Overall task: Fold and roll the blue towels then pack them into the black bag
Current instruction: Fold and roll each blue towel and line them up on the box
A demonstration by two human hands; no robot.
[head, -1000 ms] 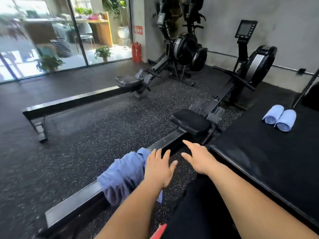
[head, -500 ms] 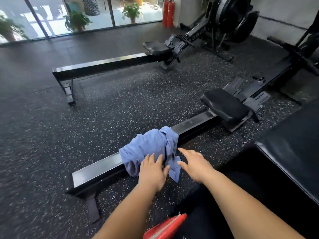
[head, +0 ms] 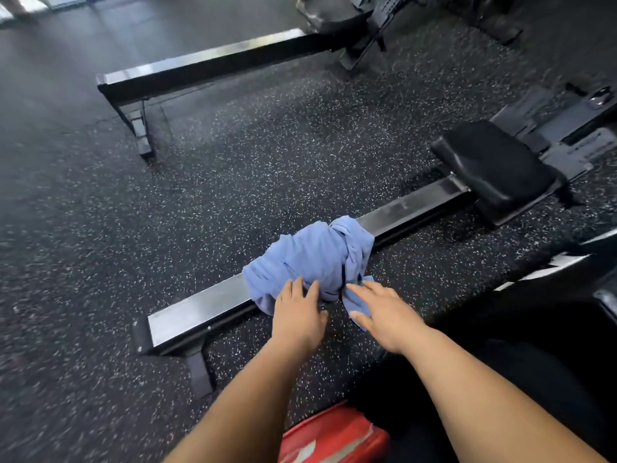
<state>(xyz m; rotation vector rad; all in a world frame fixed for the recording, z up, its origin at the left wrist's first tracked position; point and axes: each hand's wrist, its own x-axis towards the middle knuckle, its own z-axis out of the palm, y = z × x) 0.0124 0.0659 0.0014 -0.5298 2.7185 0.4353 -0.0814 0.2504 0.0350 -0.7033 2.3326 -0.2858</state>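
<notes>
Both spread, left hand (head: 298, 317) and right hand (head: 384, 312) touch towel (head: 310, 255) on rail (head: 200, 309) above speckled floor (head: 267, 162).

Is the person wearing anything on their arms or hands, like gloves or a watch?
No. The left forearm and right forearm are bare, with no sleeves in view. The left hand and right hand have no gloves, and no watch, bracelet or ring shows.

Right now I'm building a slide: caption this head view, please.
Left hand and right hand reach open for a crumpled towel draped over a rower's rail on speckled floor.
</notes>
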